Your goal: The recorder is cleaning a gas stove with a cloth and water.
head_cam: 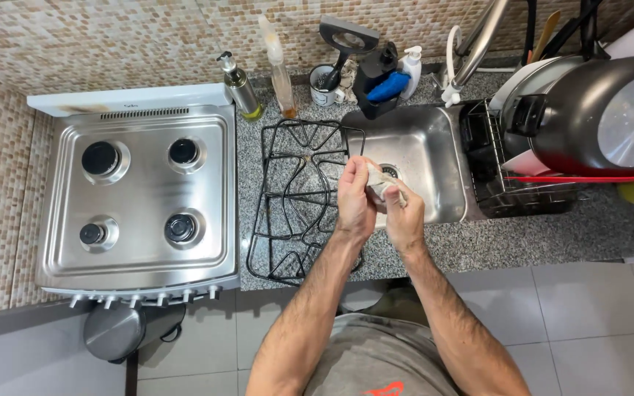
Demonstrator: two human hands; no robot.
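Note:
Both my hands meet over the left edge of the steel sink. My left hand and my right hand together grip a small crumpled grey-white cloth, bunched between the fingers. Just left of my hands, black stove grates lie on the granite counter. Further left stands the steel gas stove with its four burners bare.
Behind the sink stand an oil bottle, a spray bottle, a mug and a dark caddy with sponge and soap. A dish rack on the right holds a large dark pot. A grey lid rests on the floor.

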